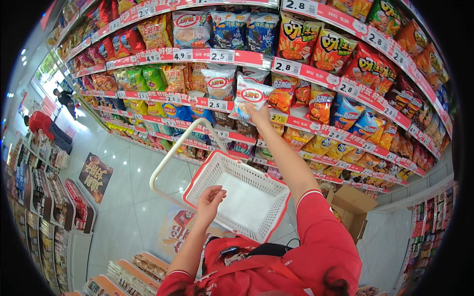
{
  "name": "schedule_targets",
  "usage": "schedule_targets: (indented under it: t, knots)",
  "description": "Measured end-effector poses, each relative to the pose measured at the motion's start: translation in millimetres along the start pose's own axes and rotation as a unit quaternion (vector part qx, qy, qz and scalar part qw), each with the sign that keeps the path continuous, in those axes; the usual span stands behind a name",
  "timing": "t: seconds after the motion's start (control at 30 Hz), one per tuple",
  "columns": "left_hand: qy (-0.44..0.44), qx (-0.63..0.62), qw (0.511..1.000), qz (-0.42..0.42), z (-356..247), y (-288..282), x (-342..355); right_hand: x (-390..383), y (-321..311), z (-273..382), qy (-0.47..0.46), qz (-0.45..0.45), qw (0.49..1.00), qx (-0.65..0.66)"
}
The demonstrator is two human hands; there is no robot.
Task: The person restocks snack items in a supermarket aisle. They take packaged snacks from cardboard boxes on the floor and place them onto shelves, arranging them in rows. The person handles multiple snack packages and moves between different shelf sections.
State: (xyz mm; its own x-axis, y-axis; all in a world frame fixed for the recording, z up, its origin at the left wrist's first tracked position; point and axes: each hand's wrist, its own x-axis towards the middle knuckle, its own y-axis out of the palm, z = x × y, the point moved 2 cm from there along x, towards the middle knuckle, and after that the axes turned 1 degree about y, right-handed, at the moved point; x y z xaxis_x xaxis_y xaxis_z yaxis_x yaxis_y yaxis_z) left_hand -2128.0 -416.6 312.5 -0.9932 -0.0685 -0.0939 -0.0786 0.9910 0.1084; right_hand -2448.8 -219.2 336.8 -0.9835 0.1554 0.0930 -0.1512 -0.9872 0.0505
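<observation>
My right hand (pixel 256 115) reaches out to the snack shelf, closed on the lower part of a white and blue snack bag (pixel 252 96) with a red oval on its front. The bag is upright at the shelf edge, in front of other bags. A similar pale snack bag (pixel 218 81) stands just left of it. Below my arms is a white plastic shopping basket (pixel 237 165) with a red rim and nothing in it. My left hand (pixel 211 201) hovers over the basket's near left side, fingers loosely curled with nothing visible in them.
The basket's pale handle (pixel 157 167) swings out to the left. Curved shelves of snack bags span the front, with price strips (pixel 306 74) along their edges. An open cardboard box (pixel 349 207) sits at right. A person in red (pixel 43 126) bends over at far left.
</observation>
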Motion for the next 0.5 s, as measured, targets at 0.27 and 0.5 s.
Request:
schedule_targets:
  t: [0.27,0.5]
  knots:
    - [0.12,0.106,0.987,0.032,-23.4,17.4,200.5,77.5,24.2,-22.7,-0.201,-0.146,0.9,-0.359]
    - [0.239,0.067,0.967,0.064,-25.0,68.9,340.3,93.0,12.6,-36.3,-0.215,-0.076,0.953,-0.201]
